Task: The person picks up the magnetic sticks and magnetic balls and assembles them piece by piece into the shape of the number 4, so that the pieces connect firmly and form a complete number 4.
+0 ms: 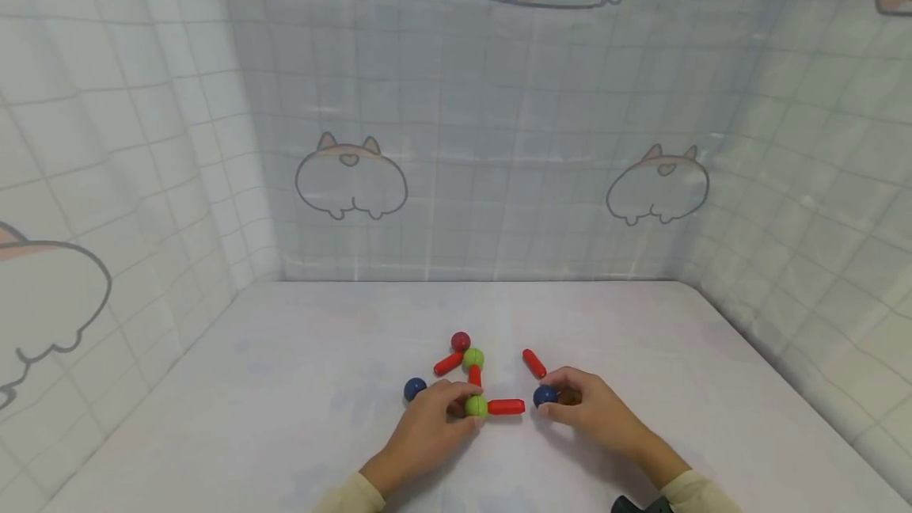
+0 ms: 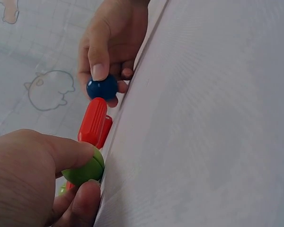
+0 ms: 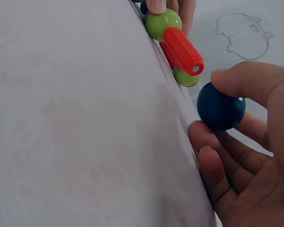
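Note:
My left hand (image 1: pixel 432 427) pinches a green ball (image 1: pixel 476 406) between thumb and fingers. From that ball a red rod (image 1: pixel 506 407) points right, its bare end showing a small metal disc in the right wrist view. A second red rod (image 1: pixel 474 376) runs away from the held ball to another green ball (image 1: pixel 473 359). My right hand (image 1: pixel 602 412) grips a blue ball (image 3: pixel 221 107) with thumb and fingertips, a short gap from the rod's bare end. In the left wrist view the blue ball (image 2: pixel 102 88) overlaps the tip of the red rod (image 2: pixel 93 120).
A red ball (image 1: pixel 461 341) and a slanted red rod (image 1: pixel 449 363) lie against the far green ball. Another blue ball (image 1: pixel 416 389) sits left of my left hand. A loose red rod (image 1: pixel 534 363) lies beyond my right hand on the white-covered table (image 1: pixel 285 386). Patterned curtains (image 1: pixel 456 101) surround the table.

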### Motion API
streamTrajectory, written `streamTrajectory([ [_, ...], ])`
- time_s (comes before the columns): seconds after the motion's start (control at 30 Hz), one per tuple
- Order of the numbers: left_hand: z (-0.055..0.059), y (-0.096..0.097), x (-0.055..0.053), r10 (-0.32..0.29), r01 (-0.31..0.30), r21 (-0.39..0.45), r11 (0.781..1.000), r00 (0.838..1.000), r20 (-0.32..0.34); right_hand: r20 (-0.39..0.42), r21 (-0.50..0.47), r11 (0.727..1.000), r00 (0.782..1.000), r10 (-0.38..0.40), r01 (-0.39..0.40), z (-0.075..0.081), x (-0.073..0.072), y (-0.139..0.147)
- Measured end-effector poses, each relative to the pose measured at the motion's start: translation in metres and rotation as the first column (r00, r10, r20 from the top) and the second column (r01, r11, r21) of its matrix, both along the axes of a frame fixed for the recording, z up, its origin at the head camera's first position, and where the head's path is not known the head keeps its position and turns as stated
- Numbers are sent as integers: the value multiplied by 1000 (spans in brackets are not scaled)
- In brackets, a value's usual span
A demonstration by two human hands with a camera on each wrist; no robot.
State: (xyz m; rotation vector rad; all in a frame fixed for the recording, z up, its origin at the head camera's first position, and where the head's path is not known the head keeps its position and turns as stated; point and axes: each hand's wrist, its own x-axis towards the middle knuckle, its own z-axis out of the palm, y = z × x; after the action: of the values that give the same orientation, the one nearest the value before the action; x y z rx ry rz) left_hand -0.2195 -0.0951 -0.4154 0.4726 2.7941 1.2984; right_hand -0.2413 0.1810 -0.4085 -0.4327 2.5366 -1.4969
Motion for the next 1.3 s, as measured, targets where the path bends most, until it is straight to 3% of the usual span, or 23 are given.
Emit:
streamTrajectory([
  [0.27,1,-1,0,-6,6,-1,1000,1000,-3,-8,80,996,1000,-27,28,4,2,-9],
  [1.0,1,-1,-2,-1,1,-35,999,1000,-11,-40,103,994,998,49,-45,1,0,-12],
  [1.3,1,-1,-3,-5,5,-26,1000,1000,-14,-22,127,992,1000,21,-18,2,1,-14],
])
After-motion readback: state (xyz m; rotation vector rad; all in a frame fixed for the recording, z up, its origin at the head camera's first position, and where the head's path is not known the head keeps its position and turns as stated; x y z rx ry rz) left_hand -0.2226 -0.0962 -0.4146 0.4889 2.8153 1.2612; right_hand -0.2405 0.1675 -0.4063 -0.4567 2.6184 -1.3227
